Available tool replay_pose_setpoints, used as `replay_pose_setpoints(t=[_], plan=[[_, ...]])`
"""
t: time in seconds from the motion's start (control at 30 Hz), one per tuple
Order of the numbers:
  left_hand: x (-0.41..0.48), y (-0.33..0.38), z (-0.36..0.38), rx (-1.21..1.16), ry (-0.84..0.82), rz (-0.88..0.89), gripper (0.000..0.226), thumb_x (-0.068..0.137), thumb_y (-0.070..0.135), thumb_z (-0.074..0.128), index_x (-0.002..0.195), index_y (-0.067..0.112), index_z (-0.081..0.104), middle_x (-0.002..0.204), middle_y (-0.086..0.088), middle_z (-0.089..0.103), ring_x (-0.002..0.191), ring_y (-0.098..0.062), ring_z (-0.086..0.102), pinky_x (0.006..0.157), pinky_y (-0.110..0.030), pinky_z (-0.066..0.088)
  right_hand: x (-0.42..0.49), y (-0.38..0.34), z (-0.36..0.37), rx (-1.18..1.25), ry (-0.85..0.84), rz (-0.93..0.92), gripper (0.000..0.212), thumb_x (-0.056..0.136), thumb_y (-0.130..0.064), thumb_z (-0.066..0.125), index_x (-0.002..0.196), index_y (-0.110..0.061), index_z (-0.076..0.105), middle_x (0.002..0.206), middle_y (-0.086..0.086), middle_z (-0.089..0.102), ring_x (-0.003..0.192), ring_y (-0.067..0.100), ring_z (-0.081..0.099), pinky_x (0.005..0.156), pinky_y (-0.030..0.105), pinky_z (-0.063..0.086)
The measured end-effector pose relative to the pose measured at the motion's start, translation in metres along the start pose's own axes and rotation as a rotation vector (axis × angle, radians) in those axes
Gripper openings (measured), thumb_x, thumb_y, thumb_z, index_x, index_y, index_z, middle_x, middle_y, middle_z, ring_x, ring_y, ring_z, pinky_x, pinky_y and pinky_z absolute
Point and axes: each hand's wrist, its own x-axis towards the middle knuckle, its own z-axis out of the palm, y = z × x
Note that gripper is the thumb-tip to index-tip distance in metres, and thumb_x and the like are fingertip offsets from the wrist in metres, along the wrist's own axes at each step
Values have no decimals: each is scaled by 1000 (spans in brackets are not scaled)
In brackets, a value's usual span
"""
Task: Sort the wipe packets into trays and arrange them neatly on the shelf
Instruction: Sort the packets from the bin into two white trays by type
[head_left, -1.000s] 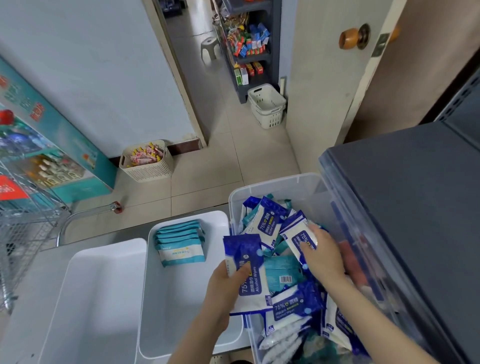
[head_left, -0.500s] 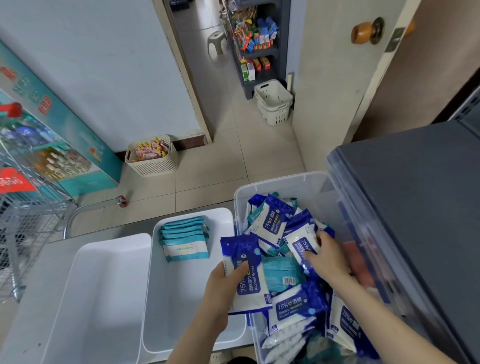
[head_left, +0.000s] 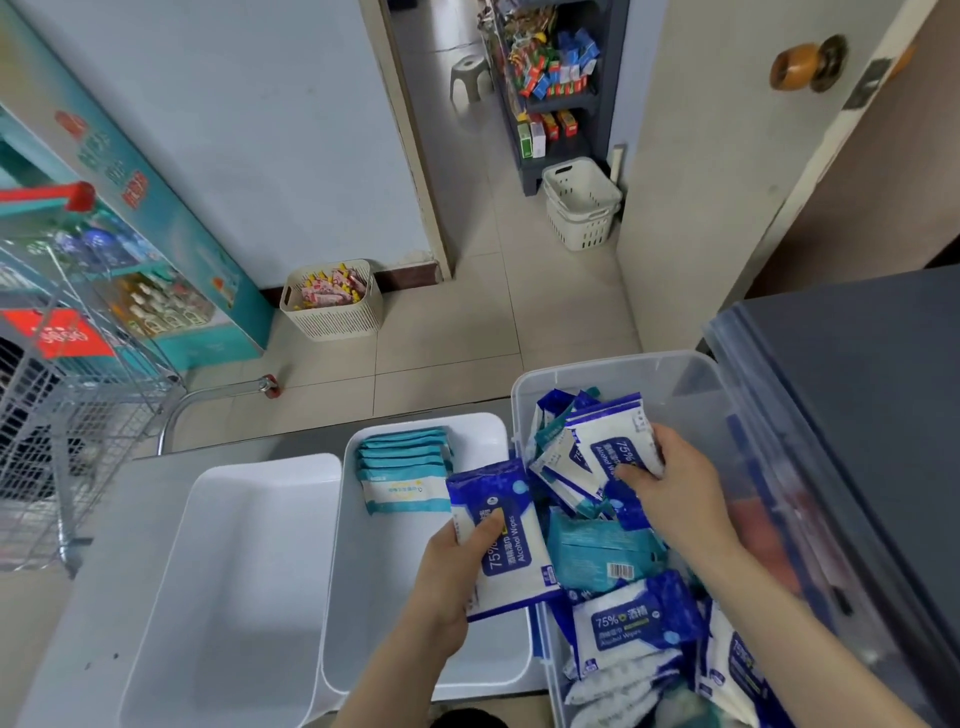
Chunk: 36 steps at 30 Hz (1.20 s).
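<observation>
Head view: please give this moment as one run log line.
left hand: holds blue packet | right hand: grips second packet in bin | tray: teal stack at far end

Pale tiled floor (head_left: 452, 332), blue-grey wall (head_left: 249, 130)

So the alcohol wipe packets (head_left: 501, 540) are dark blue with white panels, the stacked packets (head_left: 402, 467) teal and white, both trays (head_left: 249, 571) plain white, floor basket (head_left: 337, 319) cream with slatted sides.
</observation>
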Motion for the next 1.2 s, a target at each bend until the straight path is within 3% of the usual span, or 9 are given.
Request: replay_pose_setpoints(t=[0.2,0.5,0.6,0.77,0.83,0.9,0.97,1.07,1.2], plan=[[7,15,-53,-54,-6,19,19,89,15,63,108,11,61,91,-8,75,77,-24,73,60,-32,57,-14,-38,42,117,-87,53,31,85,-3,65,106,-22,52,92,-10,59,82,7,54,69,21,42],[36,53,-205,82,105,61,16,86,10,64,102,11,62,86,-7,75,77,-25,72,61,-33,58,-43,-108,160,100,-274,111,24,82,-4,64,93,-25,57,90,-4,66,79,12,62,68,28,49],[55,65,-266,310,198,114,11,82,11,66,93,13,62,86,-9,72,75,-25,70,66,-38,58,-54,-126,204,84,-342,123,22,81,-7,65,90,-27,58,89,-6,67,81,15,64,73,33,52],[104,84,-337,1166,205,368,11,76,21,58,68,18,50,65,0,57,54,-15,52,48,-22,35,-67,-141,277,-32,-437,83,17,81,-13,63,95,-20,56,87,-6,64,78,10,61,67,23,46],[127,88,-350,1382,135,454,4,78,25,55,74,24,53,75,6,55,70,-16,59,54,-23,37,-69,-144,303,-69,-465,69,15,81,-14,62,94,-17,55,86,-2,64,79,16,61,68,28,47],[149,88,-359,1491,44,552,19,80,23,55,97,29,62,94,9,59,92,-16,60,67,-25,42,-70,-142,326,-162,-488,22,14,81,-16,60,92,-15,52,82,-2,61,79,21,59,66,30,44],[170,86,-366,1546,-9,690,30,79,21,59,108,29,63,101,8,63,97,-16,59,73,-25,42,-70,-134,348,-346,-493,-92,13,82,-18,54,94,-16,49,82,-5,54,81,22,55,62,29,35],[193,79,-368,1623,-71,910,27,67,20,74,91,30,69,84,11,68,77,-15,66,61,-18,43,-71,-123,373,-571,-507,-245,21,84,-16,48,105,-17,51,99,-3,51,91,23,55,64,28,32],[211,73,-363,1702,-106,1034,25,58,28,81,81,34,71,76,18,68,65,-7,66,51,-13,42,-63,-116,401,-731,-500,-389,28,88,-8,42,111,-18,54,110,1,55,101,25,56,67,30,35]])
